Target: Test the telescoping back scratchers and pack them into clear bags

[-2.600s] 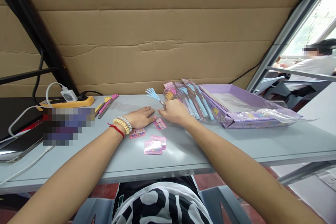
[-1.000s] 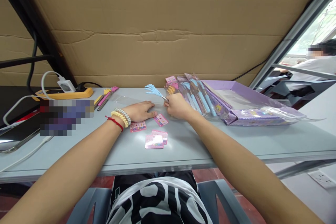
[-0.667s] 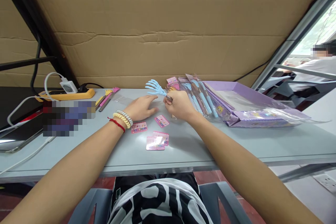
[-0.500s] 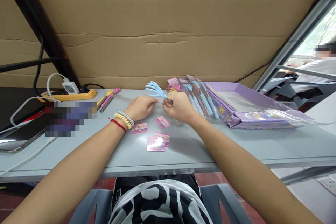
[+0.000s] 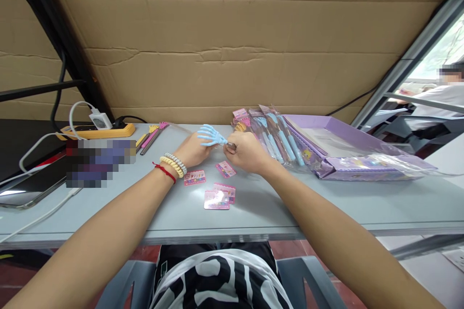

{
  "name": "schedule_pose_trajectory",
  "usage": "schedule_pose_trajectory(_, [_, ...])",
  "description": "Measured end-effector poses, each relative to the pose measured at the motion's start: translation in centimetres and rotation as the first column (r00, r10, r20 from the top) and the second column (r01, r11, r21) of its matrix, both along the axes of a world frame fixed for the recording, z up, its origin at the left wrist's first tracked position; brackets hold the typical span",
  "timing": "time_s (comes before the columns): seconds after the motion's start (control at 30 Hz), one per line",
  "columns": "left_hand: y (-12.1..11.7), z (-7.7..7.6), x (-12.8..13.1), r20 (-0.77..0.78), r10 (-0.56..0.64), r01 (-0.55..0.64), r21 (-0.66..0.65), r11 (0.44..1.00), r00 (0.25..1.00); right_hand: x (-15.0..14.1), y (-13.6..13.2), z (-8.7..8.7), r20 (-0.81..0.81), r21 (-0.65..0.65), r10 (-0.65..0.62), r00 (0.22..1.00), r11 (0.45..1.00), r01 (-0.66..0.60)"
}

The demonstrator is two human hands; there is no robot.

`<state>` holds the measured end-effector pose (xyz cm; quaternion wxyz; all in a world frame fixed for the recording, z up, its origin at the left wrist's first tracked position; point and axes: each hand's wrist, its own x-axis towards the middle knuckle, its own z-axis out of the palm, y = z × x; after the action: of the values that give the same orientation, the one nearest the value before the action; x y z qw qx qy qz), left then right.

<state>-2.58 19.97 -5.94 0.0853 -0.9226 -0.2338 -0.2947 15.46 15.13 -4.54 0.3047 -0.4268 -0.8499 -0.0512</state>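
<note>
A light blue hand-shaped back scratcher (image 5: 212,136) is in my right hand (image 5: 246,152), its dark ridged collar gripped between thumb and fingers. Its spread blue fingers point left, over the fingertips of my left hand (image 5: 194,148). My left hand is closed, its fingertips partly hidden behind the blue piece. A thin see-through strip (image 5: 180,128) shows just beyond it; I cannot tell whether the hand holds it. Small pink printed cards (image 5: 216,200) lie on the table below both hands. Several wrapped blue back scratchers (image 5: 279,137) lie right of my right hand.
A purple box (image 5: 362,169) with clear plastic over it stands on the grey table (image 5: 275,207) at the right. Yellow and pink scratchers (image 5: 152,136) lie at the left, near a yellow power strip (image 5: 116,131), white cables and a dark phone (image 5: 34,186). Another person sits far right.
The blue back scratcher has shifted slightly left and down, now overlapping my left hand's fingertips. My left hand has moved slightly, and a see-through strip now shows behind it.
</note>
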Motion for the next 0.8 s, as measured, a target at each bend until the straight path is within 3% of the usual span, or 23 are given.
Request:
schedule_pose_trajectory(0.17, [0.7,-0.2,-0.4,-0.109,0.031,-0.029,0.019,0.999,0.994,-0.2,-0.1,0.0,0.052,-0.043,-0.013,0.999,0.999,0.015])
schedule_pose_trajectory(0.33, [0.0,0.1,-0.1,0.001,0.050,-0.050,0.024,0.998,0.999,0.3,0.0,0.1,0.045,-0.088,-0.060,0.997,0.994,0.064])
schedule_pose_trajectory(0.63, [0.0,0.1,0.0,0.052,-0.003,0.000,0.055,0.998,0.999,0.4,0.2,-0.1,0.004,-0.073,-0.062,0.998,0.995,0.062])
schedule_pose_trajectory(0.8, [0.5,-0.1,0.1,0.052,0.031,-0.029,-0.034,0.999,0.998,0.5,0.2,-0.1,-0.082,-0.052,-0.065,0.995,0.997,0.061])
